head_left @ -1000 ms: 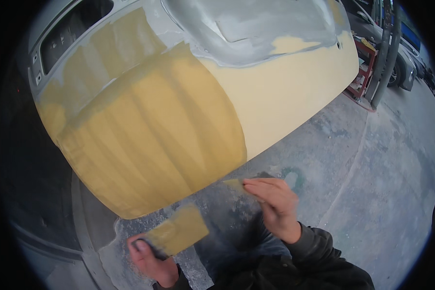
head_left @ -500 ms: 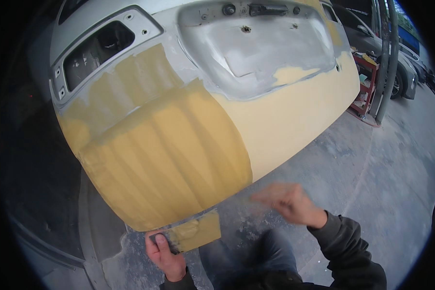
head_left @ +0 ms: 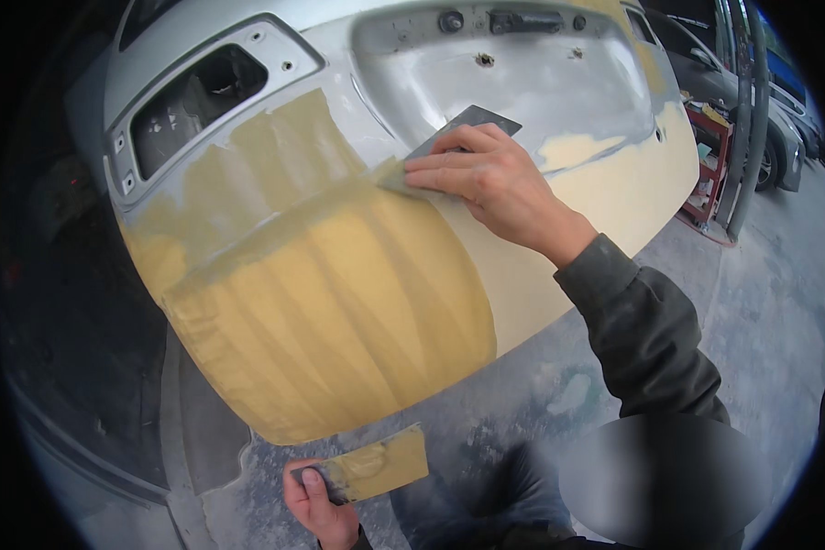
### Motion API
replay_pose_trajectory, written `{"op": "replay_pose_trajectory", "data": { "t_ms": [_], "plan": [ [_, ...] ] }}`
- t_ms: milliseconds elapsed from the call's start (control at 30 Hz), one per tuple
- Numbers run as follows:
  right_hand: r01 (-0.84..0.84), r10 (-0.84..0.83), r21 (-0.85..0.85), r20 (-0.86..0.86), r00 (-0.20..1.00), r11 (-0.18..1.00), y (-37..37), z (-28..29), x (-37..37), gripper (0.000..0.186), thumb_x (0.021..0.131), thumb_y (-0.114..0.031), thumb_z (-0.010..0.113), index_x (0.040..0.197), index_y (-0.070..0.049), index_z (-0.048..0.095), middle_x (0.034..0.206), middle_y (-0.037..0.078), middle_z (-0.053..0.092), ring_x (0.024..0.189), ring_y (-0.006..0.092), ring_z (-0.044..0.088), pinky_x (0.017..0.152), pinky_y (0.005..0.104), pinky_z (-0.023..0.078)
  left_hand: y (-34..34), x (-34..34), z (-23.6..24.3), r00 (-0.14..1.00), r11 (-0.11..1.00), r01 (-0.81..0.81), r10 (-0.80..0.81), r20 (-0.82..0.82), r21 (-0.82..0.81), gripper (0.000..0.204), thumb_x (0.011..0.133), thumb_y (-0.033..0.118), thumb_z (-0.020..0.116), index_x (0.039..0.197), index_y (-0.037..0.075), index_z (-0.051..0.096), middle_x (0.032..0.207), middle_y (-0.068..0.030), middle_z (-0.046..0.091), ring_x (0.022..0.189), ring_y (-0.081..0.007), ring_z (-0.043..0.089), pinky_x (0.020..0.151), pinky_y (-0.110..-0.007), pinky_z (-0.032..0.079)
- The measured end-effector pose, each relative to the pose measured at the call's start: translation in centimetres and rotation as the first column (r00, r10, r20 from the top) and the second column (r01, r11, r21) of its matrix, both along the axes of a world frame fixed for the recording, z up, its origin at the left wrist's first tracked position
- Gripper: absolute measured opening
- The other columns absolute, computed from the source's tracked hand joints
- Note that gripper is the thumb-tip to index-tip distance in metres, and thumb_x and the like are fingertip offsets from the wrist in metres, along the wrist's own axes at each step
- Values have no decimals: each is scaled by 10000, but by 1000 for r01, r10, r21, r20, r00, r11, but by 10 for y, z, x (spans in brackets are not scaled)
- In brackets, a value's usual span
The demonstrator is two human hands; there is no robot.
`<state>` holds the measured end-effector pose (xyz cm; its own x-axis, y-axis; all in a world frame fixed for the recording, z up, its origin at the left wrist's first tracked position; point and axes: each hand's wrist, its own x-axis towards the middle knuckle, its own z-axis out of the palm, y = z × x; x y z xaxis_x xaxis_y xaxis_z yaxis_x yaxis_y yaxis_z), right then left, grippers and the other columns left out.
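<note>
A car's rear panel (head_left: 584, 214) fills the upper middle, coated in ridged yellow filler (head_left: 339, 330) on the left, with smooth pale cream on the right and bare silver metal above. My right hand (head_left: 481, 188) grips a thin grey spreader (head_left: 477, 119), pressed at the upper edge of the ridged filler beside the silver recess. My left hand (head_left: 321, 504) holds, low in front of the panel, a flat rectangular board (head_left: 399, 463) smeared with yellow filler, its thumb on the grey near end.
At the upper right stand grey upright posts (head_left: 747, 137), a red tool cart (head_left: 715, 183) and a grey car (head_left: 784, 170). A dark area lies left of the panel. Below is a dusty grey floor (head_left: 770, 312) with my legs on it.
My right hand has moved up from below the panel's front edge onto its surface with the spreader. My left hand and board shifted slightly right, staying low.
</note>
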<state>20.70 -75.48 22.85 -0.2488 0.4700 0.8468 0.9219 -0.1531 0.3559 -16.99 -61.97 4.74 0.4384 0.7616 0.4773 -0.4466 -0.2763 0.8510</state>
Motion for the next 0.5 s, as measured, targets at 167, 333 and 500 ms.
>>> {"op": "replay_pose_trajectory", "data": {
  "t_ms": [167,333,500],
  "plan": [
    [-47,26,-142,-143,989,989,-29,-50,-24,374,815,-5,663,1154,-87,801,1243,-9,788,1124,227,663,967,373,493,-5,17,5,997,997,-80,79,-26,-14,237,1147,259,511,1035,53,544,972,-14,561,924,-113,528,876,-284,452],
    [5,-48,-157,-272,961,988,-63,-114,-61,392,777,2,688,1144,-87,797,1264,-6,788,1085,227,680,917,393,496,0,11,-2,997,999,37,-37,-62,12,246,1152,261,506,1039,46,544,980,-24,564,944,-115,529,892,-284,454],
    [109,-160,-167,-332,929,980,-80,-174,-86,361,830,-72,746,1179,-146,801,1269,-45,788,1093,194,681,932,385,515,-3,22,0,993,996,-82,81,-81,-16,308,1120,318,554,982,43,539,858,1,499,828,-96,463,758,-277,392]
  ]
}}
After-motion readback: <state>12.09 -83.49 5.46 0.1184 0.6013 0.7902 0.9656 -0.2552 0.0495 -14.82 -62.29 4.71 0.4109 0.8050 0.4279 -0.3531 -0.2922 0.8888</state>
